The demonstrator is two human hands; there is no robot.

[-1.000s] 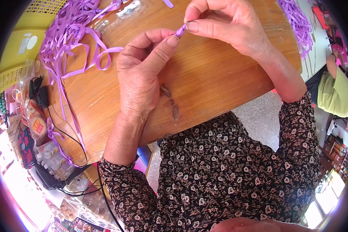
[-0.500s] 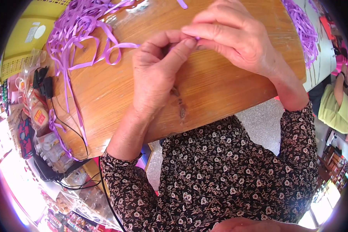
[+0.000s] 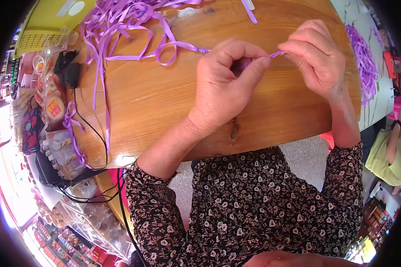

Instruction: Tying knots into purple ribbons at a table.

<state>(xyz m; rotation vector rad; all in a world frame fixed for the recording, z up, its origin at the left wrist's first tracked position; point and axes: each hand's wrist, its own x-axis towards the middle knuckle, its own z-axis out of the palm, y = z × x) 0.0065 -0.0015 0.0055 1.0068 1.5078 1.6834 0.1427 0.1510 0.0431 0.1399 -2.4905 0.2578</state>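
Note:
Both hands work a thin purple ribbon (image 3: pixel 178 44) above a round wooden table (image 3: pixel 156 102). My left hand (image 3: pixel 223 84) is curled with thumb and forefinger pinching the ribbon near its end. My right hand (image 3: pixel 316 58) pinches the same short stretch of ribbon from the other side, fingertips almost touching those of the left. The ribbon trails leftward from my left hand in loops to a loose purple tangle (image 3: pixel 120 18) at the table's far left.
A black cable (image 3: pixel 91 129) runs across the table's left side from black adapters (image 3: pixel 69 71). Packets and small goods (image 3: pixel 53 107) crowd the left edge. Another purple ribbon heap (image 3: pixel 365 62) lies at right. A person in a yellow-green top (image 3: pixel 387 155) sits at right.
Both hands have shifted apart a little and down in view, still pinching the ribbon. The right hand now sits to the right of the left instead of overlapping it.

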